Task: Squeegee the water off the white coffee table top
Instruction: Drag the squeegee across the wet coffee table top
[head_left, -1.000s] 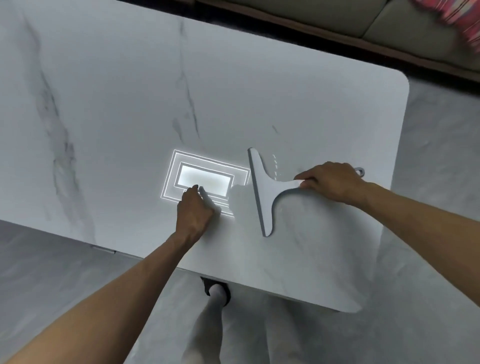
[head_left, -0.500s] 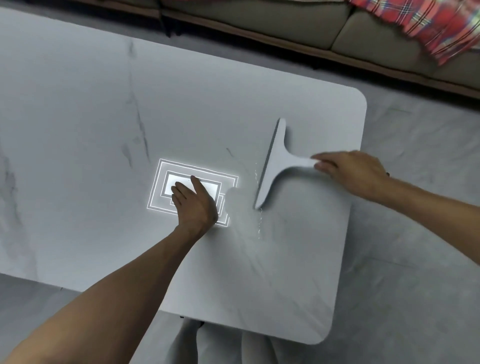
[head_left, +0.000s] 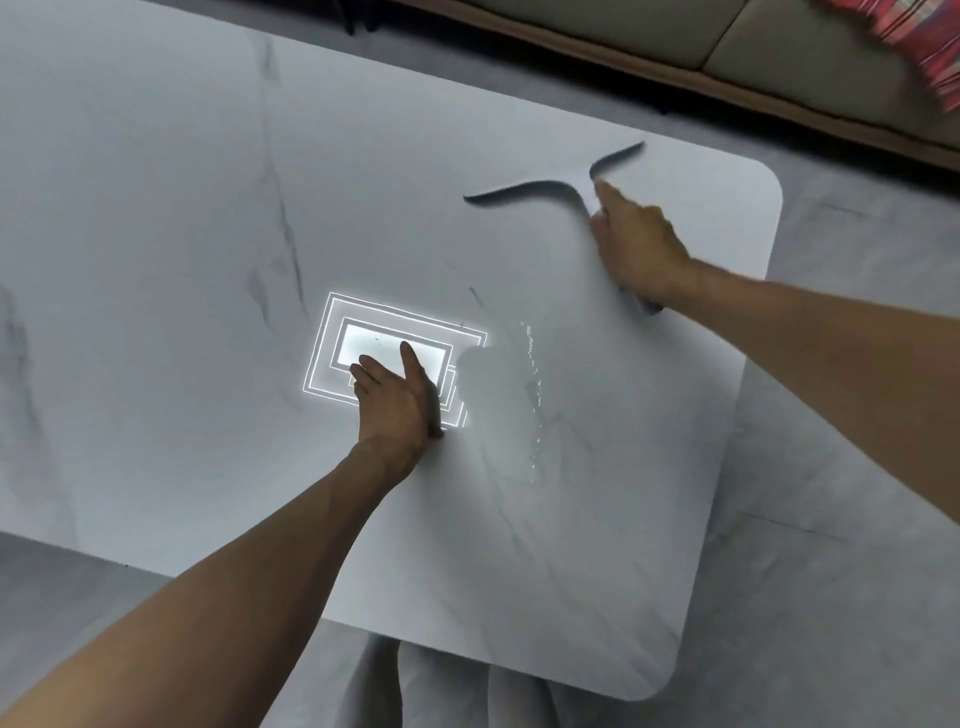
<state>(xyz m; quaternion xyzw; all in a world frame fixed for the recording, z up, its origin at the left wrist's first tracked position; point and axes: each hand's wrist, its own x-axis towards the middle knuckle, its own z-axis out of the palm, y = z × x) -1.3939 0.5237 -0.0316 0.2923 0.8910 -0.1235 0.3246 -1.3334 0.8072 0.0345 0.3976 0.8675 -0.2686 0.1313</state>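
With right hand (head_left: 636, 249) clenched on the squeegee (head_left: 550, 188) and left hand (head_left: 397, 400) flat, released, on the table (head_left: 156, 260), we judge the blade should land flat beyond the water (head_left: 532, 384), then pull evenly.

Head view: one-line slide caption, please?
Right hand holds squeegee on white table; left hand braces beside water streak.

Even soft light; lamp glare (head_left: 395, 353) on table (head_left: 156, 260); squeegee (head_left: 545, 188) motion-blurred.

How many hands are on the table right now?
2. The left hand rests flat on the table, over the bright reflection of a light. The right hand is farther back, gripping the squeegee. None seems hidden.
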